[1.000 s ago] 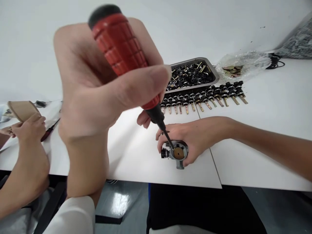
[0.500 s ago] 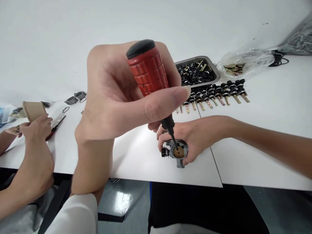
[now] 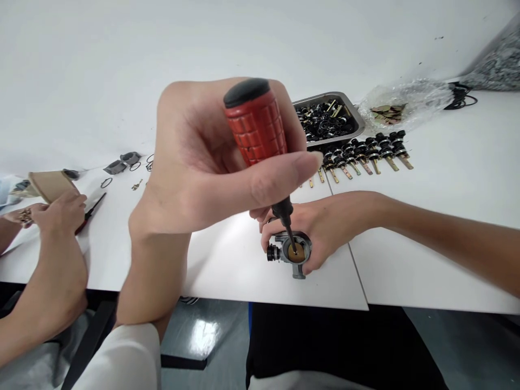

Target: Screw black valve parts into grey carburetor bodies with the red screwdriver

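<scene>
My left hand (image 3: pixel 211 179) is closed around the red, black-capped handle of a screwdriver (image 3: pixel 258 130). The shaft slants down, and its tip meets a round brass plate (image 3: pixel 298 253) inside the bore of a grey throttle body (image 3: pixel 299 271). My right hand (image 3: pixel 320 230) grips that throttle body from the far side and the right, with its thumb near the table's front. A black knurled fitting (image 3: pixel 273 252) sticks out on the throttle body's left. Part of my right fingers is hidden behind my left hand.
Behind my hands stands a metal tray (image 3: pixel 357 122) of black and brass parts. Several shafts with black fittings (image 3: pixel 382 149) lie in a row before it. A plastic bag (image 3: pixel 430 100) holds brass plates. At left, a co-worker's hands (image 3: pixel 60 214) hold a tan piece (image 3: pixel 52 185) near pliers (image 3: pixel 94 208).
My left hand and the screwdriver handle have shifted slightly right and down, so the screwdriver stands a little more upright. Its tip stays at the brass plate. My right hand keeps its grip.
</scene>
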`<state>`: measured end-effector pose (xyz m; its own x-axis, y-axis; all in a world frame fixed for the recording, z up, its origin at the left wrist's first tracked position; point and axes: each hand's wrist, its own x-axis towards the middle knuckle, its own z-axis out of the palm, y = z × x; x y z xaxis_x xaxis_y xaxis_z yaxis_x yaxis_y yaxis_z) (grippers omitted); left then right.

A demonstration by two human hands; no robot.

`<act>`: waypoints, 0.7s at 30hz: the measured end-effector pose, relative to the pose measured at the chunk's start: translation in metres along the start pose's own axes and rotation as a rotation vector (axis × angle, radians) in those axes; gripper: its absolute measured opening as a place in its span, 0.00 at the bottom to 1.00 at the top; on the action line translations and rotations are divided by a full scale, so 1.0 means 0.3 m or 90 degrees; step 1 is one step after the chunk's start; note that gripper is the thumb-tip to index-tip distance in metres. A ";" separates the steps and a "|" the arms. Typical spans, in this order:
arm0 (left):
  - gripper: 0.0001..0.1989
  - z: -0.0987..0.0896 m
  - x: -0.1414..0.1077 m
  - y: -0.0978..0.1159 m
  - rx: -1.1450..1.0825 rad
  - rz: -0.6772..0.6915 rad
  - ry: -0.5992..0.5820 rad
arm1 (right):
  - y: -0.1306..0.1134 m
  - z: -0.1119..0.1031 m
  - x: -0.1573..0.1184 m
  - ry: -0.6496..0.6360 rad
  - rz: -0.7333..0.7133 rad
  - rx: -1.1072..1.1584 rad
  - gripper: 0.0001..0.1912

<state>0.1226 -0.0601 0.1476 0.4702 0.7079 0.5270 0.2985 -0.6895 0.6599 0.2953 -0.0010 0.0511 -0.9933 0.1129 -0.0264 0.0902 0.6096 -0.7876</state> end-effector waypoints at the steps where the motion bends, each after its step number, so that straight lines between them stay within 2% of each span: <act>1: 0.20 0.002 -0.002 -0.004 0.001 0.004 -0.003 | -0.001 -0.002 0.000 -0.031 0.007 0.003 0.27; 3: 0.21 0.007 -0.008 -0.010 -0.002 0.007 -0.005 | -0.003 -0.007 0.002 -0.088 0.019 0.007 0.28; 7: 0.21 0.018 -0.026 -0.011 -0.012 0.011 0.000 | -0.004 -0.015 0.007 -0.104 0.018 0.017 0.29; 11: 0.16 0.026 -0.017 -0.006 -0.033 0.003 -0.006 | -0.006 -0.014 0.006 -0.112 0.021 0.023 0.28; 16: 0.19 0.031 0.019 -0.001 -0.055 0.039 -0.064 | -0.007 -0.007 0.004 -0.090 0.028 0.018 0.30; 21: 0.17 0.009 0.028 0.005 0.007 0.086 -0.146 | -0.002 -0.008 0.008 -0.102 0.009 0.010 0.31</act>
<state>0.1291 -0.0556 0.1514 0.6814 0.5573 0.4744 0.2289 -0.7779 0.5851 0.2930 0.0008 0.0531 -0.9909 -0.0064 -0.1345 0.1042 0.5963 -0.7960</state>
